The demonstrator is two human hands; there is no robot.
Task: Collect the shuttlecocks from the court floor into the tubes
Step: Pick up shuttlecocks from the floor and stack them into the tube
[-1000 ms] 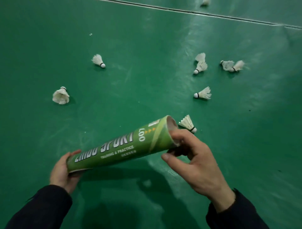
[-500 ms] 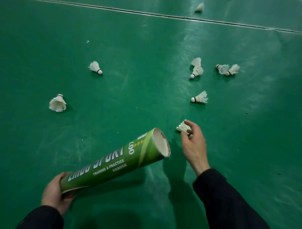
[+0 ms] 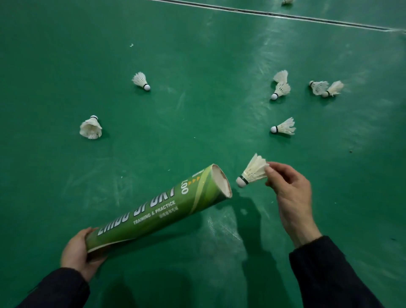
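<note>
My left hand (image 3: 78, 252) grips the closed bottom end of a long green shuttlecock tube (image 3: 158, 211), which slants up to the right with its open mouth near mid-frame. My right hand (image 3: 287, 186) pinches the feathers of a white shuttlecock (image 3: 252, 172); its cork tip points at the tube's mouth, a short gap away. Several more white shuttlecocks lie on the green court floor: one at the left (image 3: 90, 128), one farther back (image 3: 140, 80), one at the right (image 3: 284, 127), a pair behind it (image 3: 281, 84) and another pair at the far right (image 3: 326, 88).
A dark seam line (image 3: 274, 15) crosses the floor at the top. One more shuttlecock (image 3: 286, 1) lies beyond it at the frame's top edge. My dark sleeves fill the bottom corners.
My right hand reached down to the nearest shuttlecock on the floor, took it by the feathers and lifted it up toward the tube's mouth. The tube stayed in my left hand.
</note>
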